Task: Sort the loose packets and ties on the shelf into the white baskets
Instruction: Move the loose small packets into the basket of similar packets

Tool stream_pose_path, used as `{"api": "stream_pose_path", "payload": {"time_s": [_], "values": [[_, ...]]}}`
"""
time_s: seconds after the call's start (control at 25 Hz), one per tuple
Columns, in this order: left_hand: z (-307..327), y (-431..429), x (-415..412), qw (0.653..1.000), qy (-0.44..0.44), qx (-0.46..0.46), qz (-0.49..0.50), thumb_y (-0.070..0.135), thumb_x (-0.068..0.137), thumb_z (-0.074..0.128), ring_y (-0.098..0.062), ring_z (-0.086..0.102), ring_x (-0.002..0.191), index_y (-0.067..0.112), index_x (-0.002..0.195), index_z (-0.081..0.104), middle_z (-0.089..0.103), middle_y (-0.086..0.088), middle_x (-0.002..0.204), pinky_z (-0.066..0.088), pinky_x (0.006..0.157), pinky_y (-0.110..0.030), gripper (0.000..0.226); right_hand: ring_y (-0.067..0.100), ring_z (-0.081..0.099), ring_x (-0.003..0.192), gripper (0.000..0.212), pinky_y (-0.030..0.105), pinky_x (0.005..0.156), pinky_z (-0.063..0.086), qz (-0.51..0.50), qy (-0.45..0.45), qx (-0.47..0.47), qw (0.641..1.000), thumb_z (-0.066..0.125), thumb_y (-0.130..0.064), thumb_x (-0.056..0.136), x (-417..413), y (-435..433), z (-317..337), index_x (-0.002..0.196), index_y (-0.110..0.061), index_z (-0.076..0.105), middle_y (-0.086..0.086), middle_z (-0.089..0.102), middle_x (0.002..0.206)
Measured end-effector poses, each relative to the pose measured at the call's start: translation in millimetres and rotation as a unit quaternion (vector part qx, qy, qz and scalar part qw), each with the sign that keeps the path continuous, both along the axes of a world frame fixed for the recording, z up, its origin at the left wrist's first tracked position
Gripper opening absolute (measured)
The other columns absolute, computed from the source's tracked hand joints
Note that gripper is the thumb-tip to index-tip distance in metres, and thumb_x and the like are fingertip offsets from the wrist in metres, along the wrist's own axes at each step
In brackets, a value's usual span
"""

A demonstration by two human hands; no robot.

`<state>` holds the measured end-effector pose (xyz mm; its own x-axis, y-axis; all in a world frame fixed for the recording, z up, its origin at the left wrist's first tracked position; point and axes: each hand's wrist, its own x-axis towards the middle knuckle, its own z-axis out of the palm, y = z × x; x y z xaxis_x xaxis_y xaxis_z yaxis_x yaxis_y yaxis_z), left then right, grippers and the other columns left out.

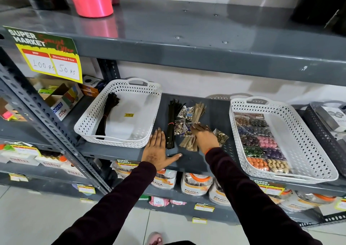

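While left hand [156,149] lies flat, fingers spread, on shelf [189,160], right hand [204,136] curls over tan ties [189,144].

This is a shop. Grey metal shelving [187,46] made of slotted steel posts carries a printed "Super Market" offer card [46,54] with handwritten prices, 100 Rs cut to 50 Rs. Smaller price labels [204,207] are stuck along the shelf edges below. Rows of identical jars [196,185] and boxed stationery [63,102] sit displayed as stock.
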<state>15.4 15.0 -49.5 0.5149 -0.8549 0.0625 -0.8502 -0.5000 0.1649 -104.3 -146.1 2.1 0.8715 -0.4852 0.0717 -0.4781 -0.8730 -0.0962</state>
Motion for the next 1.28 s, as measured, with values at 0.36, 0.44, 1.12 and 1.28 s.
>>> {"api": "stream_pose_path", "payload": {"time_s": [0.36,0.44,1.12,1.28], "values": [[0,0,-1,1.0,0.006,0.011,0.0,0.087,0.073,0.011,-0.035,0.029,0.135,-0.01,0.137,0.03,0.03,-0.028,0.145,0.016,0.108,-0.043,0.117,0.022,0.076,0.083,0.021,0.03,0.065,0.063,0.021,-0.182,-0.096,0.978,0.082,-0.001,0.065,-14,-7,10,0.082,-0.013,0.076,0.005,0.08,0.095],[0,0,0,1.0,0.007,0.011,0.0,0.086,0.074,0.013,-0.036,0.03,0.134,-0.01,0.136,0.031,0.032,-0.028,0.145,0.017,0.108,-0.044,0.116,0.023,0.076,0.071,0.015,0.026,0.052,0.06,-0.027,-0.209,-0.106,0.972,0.081,-0.01,0.068,-18,-16,18,0.081,-0.011,0.074,0.005,0.079,0.09],[0,0,0,1.0,0.002,0.003,0.001,0.088,0.071,0.009,-0.032,0.02,0.139,-0.007,0.141,0.022,0.022,-0.024,0.15,0.014,0.111,-0.041,0.118,0.029,0.058,0.121,0.042,0.039,0.096,0.052,0.048,-0.01,0.039,0.998,0.048,-0.017,0.092,27,-3,13,0.134,-0.012,0.05,0.009,0.053,0.142],[0,0,1,1.0,0.0,0.007,0.005,0.088,0.071,0.008,-0.032,0.018,0.139,-0.007,0.142,0.02,0.02,-0.024,0.15,0.012,0.112,-0.041,0.119,0.022,0.039,0.139,0.048,0.038,0.109,0.042,0.052,0.082,-0.032,0.995,0.04,-0.004,0.096,41,4,0,0.142,-0.016,0.039,0.005,0.037,0.153]]}}
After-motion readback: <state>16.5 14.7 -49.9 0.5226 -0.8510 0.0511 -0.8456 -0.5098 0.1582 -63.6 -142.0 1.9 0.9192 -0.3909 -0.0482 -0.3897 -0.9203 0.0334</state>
